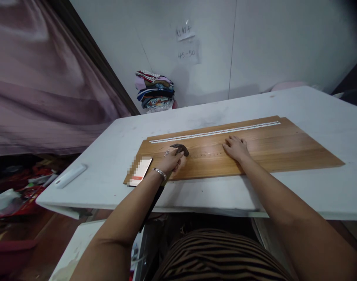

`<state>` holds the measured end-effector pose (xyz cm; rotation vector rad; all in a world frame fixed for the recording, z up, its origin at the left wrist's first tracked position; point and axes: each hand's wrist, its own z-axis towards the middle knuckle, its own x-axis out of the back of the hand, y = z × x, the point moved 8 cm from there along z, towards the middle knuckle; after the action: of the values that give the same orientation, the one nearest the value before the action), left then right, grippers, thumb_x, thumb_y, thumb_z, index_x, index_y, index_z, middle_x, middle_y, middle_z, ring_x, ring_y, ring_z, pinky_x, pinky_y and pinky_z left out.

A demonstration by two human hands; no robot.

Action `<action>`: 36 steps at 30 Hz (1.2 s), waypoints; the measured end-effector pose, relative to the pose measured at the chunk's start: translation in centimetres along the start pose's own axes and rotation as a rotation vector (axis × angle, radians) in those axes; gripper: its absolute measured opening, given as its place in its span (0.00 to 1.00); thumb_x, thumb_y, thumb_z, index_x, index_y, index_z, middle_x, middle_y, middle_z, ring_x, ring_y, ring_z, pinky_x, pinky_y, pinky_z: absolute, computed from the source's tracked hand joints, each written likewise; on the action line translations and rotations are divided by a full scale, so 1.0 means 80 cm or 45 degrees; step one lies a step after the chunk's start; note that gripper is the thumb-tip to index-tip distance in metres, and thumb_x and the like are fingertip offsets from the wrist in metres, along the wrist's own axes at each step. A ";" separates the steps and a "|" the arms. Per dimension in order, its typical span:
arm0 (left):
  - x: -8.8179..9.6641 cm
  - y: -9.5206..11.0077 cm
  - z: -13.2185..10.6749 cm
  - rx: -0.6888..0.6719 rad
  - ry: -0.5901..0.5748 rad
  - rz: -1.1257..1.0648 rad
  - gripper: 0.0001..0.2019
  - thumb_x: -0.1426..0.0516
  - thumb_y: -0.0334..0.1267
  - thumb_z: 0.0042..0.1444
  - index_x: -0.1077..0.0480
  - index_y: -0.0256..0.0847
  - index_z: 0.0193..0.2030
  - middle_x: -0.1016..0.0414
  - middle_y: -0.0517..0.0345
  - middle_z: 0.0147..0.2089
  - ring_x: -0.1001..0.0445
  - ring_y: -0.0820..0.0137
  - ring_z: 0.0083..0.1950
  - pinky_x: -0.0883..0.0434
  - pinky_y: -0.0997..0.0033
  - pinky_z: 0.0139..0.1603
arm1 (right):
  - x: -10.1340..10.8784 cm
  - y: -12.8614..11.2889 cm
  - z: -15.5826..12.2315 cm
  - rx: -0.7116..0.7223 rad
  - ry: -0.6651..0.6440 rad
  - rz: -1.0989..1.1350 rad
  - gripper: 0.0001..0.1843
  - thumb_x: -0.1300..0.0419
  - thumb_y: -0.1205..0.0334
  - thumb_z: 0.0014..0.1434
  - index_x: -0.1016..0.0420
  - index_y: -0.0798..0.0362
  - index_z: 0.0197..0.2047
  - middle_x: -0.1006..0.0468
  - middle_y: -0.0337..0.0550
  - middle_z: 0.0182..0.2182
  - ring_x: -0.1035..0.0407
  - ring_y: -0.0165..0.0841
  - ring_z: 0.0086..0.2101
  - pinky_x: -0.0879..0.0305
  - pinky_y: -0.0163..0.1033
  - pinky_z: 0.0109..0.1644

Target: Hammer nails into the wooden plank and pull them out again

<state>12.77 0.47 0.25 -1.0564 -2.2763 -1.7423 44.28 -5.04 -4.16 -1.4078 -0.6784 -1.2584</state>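
My left hand (173, 160) is closed around a hammer, its index finger stretched along towards the dark metal head (180, 148). The handle runs back beneath my wrist and is partly hidden. A small heap of nails (166, 152) lies beside the hammer head on a long wooden board (272, 156). Between my hands, a row of small nails (209, 154) dots the board; how deep they sit is too small to tell. My right hand (236, 147) rests on the board past the row's right end, fingers spread and holding nothing.
A white measuring strip (215, 132) lies along the board's far side. On its left end is a phone (141, 171). A white elongated object (70, 175) sits on the white table (99, 152). Folded clothes (156, 89) are stacked behind, against the wall.
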 end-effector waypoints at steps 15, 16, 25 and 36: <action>0.001 0.003 0.000 -0.012 -0.010 -0.001 0.12 0.44 0.47 0.71 0.32 0.41 0.52 0.37 0.70 0.23 0.41 0.79 0.15 0.43 0.79 0.17 | -0.001 0.001 0.001 -0.001 0.008 0.014 0.19 0.51 0.54 0.71 0.20 0.50 0.49 0.24 0.56 0.60 0.36 0.48 0.62 0.46 0.57 0.64; 0.000 0.002 0.000 -0.014 -0.009 0.007 0.11 0.45 0.46 0.72 0.33 0.41 0.51 0.37 0.70 0.23 0.41 0.79 0.15 0.44 0.78 0.17 | 0.000 0.001 0.001 -0.004 0.007 0.014 0.20 0.51 0.54 0.71 0.20 0.51 0.50 0.24 0.56 0.60 0.36 0.48 0.62 0.46 0.57 0.64; 0.001 0.003 -0.001 -0.014 -0.001 0.025 0.12 0.45 0.45 0.71 0.32 0.40 0.53 0.36 0.70 0.23 0.41 0.78 0.15 0.43 0.78 0.17 | -0.002 0.001 0.001 -0.004 -0.009 -0.002 0.21 0.51 0.54 0.71 0.20 0.53 0.51 0.25 0.58 0.63 0.36 0.47 0.63 0.46 0.57 0.65; 0.004 0.006 -0.002 0.009 -0.004 -0.032 0.16 0.43 0.48 0.70 0.33 0.39 0.56 0.36 0.69 0.23 0.41 0.78 0.16 0.44 0.79 0.17 | -0.002 0.003 0.001 0.003 0.012 0.006 0.20 0.50 0.54 0.71 0.20 0.52 0.50 0.24 0.58 0.61 0.36 0.47 0.62 0.46 0.56 0.65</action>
<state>12.70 0.52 0.84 -1.0347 -2.3058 -1.7422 44.45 -4.94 -4.38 -1.3997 -0.6697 -1.2598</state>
